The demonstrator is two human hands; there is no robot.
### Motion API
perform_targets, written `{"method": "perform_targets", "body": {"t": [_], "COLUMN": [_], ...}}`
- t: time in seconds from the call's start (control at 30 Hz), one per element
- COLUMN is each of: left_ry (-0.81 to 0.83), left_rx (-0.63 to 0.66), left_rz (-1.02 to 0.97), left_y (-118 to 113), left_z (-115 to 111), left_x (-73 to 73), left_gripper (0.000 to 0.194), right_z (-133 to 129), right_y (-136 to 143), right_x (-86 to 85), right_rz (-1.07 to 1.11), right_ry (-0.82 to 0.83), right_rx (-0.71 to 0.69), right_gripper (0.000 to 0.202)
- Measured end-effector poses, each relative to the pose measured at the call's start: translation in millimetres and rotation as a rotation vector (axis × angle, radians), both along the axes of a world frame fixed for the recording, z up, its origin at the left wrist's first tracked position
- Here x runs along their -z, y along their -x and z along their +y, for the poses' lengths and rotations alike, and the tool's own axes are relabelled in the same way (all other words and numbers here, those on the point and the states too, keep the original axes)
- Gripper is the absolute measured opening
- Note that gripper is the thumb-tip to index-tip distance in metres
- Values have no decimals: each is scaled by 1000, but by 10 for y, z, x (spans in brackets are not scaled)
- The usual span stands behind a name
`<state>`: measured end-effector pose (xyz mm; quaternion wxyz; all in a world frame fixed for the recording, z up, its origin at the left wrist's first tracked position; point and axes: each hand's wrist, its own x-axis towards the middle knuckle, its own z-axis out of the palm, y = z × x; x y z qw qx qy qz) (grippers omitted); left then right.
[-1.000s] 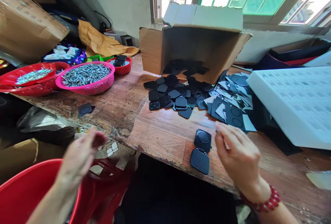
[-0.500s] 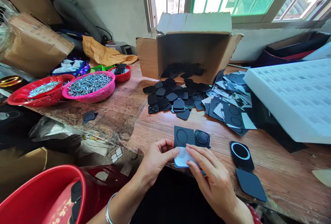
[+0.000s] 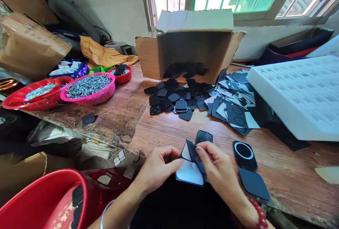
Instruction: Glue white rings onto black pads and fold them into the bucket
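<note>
At the table's front edge my left hand (image 3: 165,163) pinches the left side of a sheet with a shiny pale face (image 3: 189,172). My right hand (image 3: 218,160) grips a thin black sheet (image 3: 194,153) between thumb and forefinger. The black sheet stands bent up along the pale one, and I cannot tell whether they are joined. Just beyond the fingers lies a black square pad with curved ribbing (image 3: 204,137). Right of my right hand are a hinged black piece with a white ring (image 3: 244,152) and its plain square flap (image 3: 254,184).
Loose black square pieces (image 3: 173,96) spill from an open cardboard box (image 3: 148,58). Beside them lie a heap of cut sheets (image 3: 235,116) and a white foam tray (image 3: 296,91). A pink basket (image 3: 102,93) of small metal parts stands left. A red plastic chair (image 3: 45,183) is at lower left.
My right hand has lifted and bent the black sheet upright, exposing more of the pale face. Both hands have come slightly nearer, and the view has shifted a little.
</note>
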<state>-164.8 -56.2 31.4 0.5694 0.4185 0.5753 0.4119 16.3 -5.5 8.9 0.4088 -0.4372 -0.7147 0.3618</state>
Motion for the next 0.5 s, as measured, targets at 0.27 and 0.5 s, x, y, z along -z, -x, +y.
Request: {"method": "perform_targets", "body": {"t": [0.27, 0.5], "left_ry": [-29, -156], "left_rx": [-541, -824], "left_rz": [220, 704], "left_y": [1195, 2100], "left_z": [40, 93], "left_x": [240, 491], "left_gripper": [50, 47], "right_z": [355, 152], "right_y": [-462, -407], "right_x": [-61, 5], "right_rz": [263, 157], "right_ry": [202, 349], "right_rx": [384, 252], "right_gripper": [30, 46]}}
